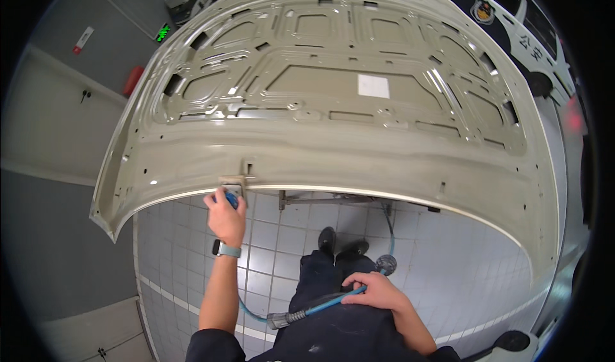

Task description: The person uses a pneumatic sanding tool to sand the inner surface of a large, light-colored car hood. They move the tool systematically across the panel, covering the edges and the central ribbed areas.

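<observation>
A pale beige car hood [333, 144] lies with its ribbed underside up. My left hand [225, 216], with a watch on the wrist, is closed round a small tool with a blue body and a flat pad [233, 188], which rests on the hood's near rim, left of centre. My right hand [378, 291] grips a blue hose [334, 303] with dark, ridged fittings in front of my body. The hose runs down toward the floor.
A metal stand [301, 200] shows under the hood, above a tiled floor [435, 247]. Grey walls and cabinets [57, 112] and a red cylinder [133, 80] are on the left. A white-and-black car [525, 23] stands beyond the hood at right.
</observation>
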Motion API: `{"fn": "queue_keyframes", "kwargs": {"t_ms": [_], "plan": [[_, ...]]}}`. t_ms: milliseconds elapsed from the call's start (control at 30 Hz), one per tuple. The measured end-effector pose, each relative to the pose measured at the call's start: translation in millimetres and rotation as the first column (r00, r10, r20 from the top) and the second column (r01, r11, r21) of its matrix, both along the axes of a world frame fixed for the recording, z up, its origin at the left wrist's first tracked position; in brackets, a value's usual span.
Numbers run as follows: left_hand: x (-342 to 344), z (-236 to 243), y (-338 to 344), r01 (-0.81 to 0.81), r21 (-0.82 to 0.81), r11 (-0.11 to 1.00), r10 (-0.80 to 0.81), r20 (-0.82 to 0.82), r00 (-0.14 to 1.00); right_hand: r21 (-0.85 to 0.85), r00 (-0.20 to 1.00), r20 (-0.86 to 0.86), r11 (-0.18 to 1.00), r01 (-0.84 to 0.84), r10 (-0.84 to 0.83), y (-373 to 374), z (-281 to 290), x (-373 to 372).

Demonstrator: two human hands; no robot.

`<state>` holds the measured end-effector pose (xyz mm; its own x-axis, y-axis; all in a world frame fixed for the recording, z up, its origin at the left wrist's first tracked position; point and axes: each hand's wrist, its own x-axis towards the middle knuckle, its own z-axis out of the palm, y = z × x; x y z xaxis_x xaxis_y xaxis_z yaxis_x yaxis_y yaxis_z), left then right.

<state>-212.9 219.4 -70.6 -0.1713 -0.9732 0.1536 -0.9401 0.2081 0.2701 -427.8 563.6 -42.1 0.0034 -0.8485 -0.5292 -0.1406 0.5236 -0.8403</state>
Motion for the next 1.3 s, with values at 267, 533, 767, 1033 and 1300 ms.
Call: {"fn": "queue_keyframes", "kwargs": {"t_ms": [267, 533, 767, 1033, 1300], "plan": [[-96.4, -5.7, 74.0, 0.257, -0.027, 0.966, -0.259, -0.075, 0.963, -0.194, 0.988, -0.090, 0.975, 0.106, -0.125, 56.8, -4.5, -14.6], [-231.9, -20.5, 216.1, 0.349, -0.117, 0.930, -0.364, -0.157, 0.918, -0.176, 0.973, -0.169, 0.976, 0.129, -0.159, 184.0, -4.6, -90.2], [-337.8, -14.2, 354.3, 0.581, -0.064, 0.812, -0.582, -0.166, 0.796, -0.076, 0.952, -0.133, 0.960, 0.268, -0.276, 288.8, -1.8, -137.5], [-371.8, 0.0, 396.1, 0.660, 0.015, 0.751, -0.653, -0.130, 0.746, -0.095, 0.978, -0.052, 0.976, 0.196, -0.201, 295.2, -8.7, -174.6], [-292.4, -14.3, 286.7, 0.315, -0.057, 0.947, -0.318, -0.048, 0.947, -0.261, 0.942, -0.155, 0.932, 0.252, -0.299, 306.3, -19.5, -199.1]]}}
